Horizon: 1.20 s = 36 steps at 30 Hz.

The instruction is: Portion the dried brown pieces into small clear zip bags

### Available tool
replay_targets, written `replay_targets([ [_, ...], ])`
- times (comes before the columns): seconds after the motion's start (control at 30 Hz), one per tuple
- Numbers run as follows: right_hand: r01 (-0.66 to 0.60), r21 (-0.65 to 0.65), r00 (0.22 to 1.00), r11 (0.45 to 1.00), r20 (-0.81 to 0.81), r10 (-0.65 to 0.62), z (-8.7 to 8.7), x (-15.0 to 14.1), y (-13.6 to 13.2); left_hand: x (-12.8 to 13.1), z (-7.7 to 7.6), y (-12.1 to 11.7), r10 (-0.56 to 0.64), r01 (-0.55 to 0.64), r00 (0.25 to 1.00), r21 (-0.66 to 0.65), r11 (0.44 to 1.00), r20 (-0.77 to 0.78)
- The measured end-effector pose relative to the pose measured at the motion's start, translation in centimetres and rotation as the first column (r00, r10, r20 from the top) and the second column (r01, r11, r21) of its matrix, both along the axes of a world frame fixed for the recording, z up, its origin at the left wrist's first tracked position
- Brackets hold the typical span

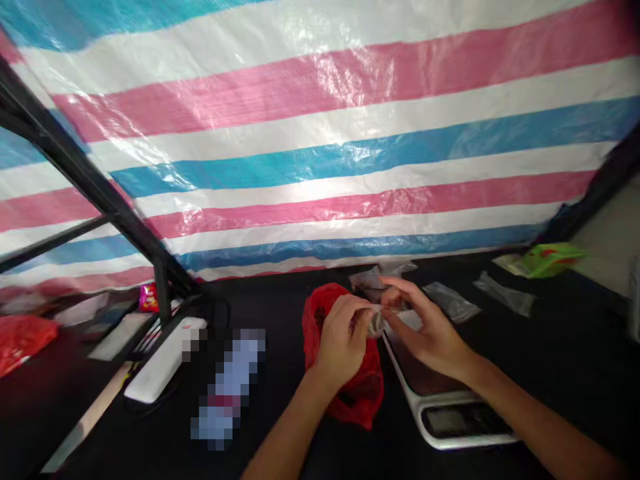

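Observation:
My left hand (345, 333) and my right hand (425, 327) meet over the middle of the table, fingers closed in a pinch. Between them they hold a small clear plastic bag (375, 325); its contents are too blurred to make out. Under my left hand lies an open red plastic bag (367, 387) with dark bits inside, partly covered by the hand. Beneath my right hand and forearm is a white digital scale (425, 413) with a dark platform and a small display. Several clear plastic bags (450, 303) lie behind the scale.
A white power strip (165, 360) with cables lies left, near a pixelated object (233, 380). A green packet (550, 260) sits back right, another red bag (25, 340) far left. Black frame bars (135, 240) and a striped sheet (350, 153) bound the black table.

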State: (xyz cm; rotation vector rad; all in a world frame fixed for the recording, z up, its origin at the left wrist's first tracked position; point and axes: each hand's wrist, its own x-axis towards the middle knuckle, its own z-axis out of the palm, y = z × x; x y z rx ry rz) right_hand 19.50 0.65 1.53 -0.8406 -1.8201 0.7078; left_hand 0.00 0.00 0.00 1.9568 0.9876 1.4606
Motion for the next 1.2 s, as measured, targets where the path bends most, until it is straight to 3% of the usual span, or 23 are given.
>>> replay_targets([
  [0.17,0.015,0.002,1.0,1.0,0.014,-0.015,0.5,0.0,0.0,0.5,0.3,-0.5,0.027,-0.027,0.999,0.018,0.999,0.023],
  [0.47,0.026,0.058,0.996,0.998,0.089,-0.031,0.1,0.3,0.0,0.6,0.6,-0.6,0.037,-0.031,0.997,0.074,0.997,-0.071],
  [0.63,0.014,0.092,0.981,0.996,0.193,-0.032,0.3,0.2,0.0,0.4,0.5,-0.4,0.038,-0.034,0.999,0.112,0.993,-0.031],
  [0.77,-0.008,0.16,0.972,0.987,0.235,-0.03,0.5,0.5,0.1,0.2,0.4,-0.7,0.135,-0.116,0.988,0.22,0.969,-0.074],
  [0.83,0.066,0.179,0.982,0.982,0.16,-0.095,0.6,0.9,0.4,0.3,0.5,-1.0,0.228,-0.185,0.968,0.319,0.93,-0.104],
  [0.93,0.22,0.058,0.974,0.974,-0.059,-0.216,0.8,1.7,1.6,0.3,0.8,-1.3,0.339,-0.278,0.936,0.4,0.874,-0.091],
  [1.03,0.239,-0.132,0.93,0.962,-0.253,-0.266,0.3,2.4,3.0,0.3,1.0,-1.3,0.394,-0.347,0.918,0.378,0.858,-0.052],
  [1.13,0.238,-0.223,0.922,0.945,-0.254,-0.292,-0.9,3.0,4.2,0.3,1.1,-1.2,0.412,-0.378,0.911,0.34,0.861,-0.031],
  [1.2,0.271,-0.205,0.945,0.941,-0.132,-0.3,-1.8,3.4,4.8,0.3,1.1,-1.2,0.411,-0.379,0.911,0.33,0.864,-0.029],
])
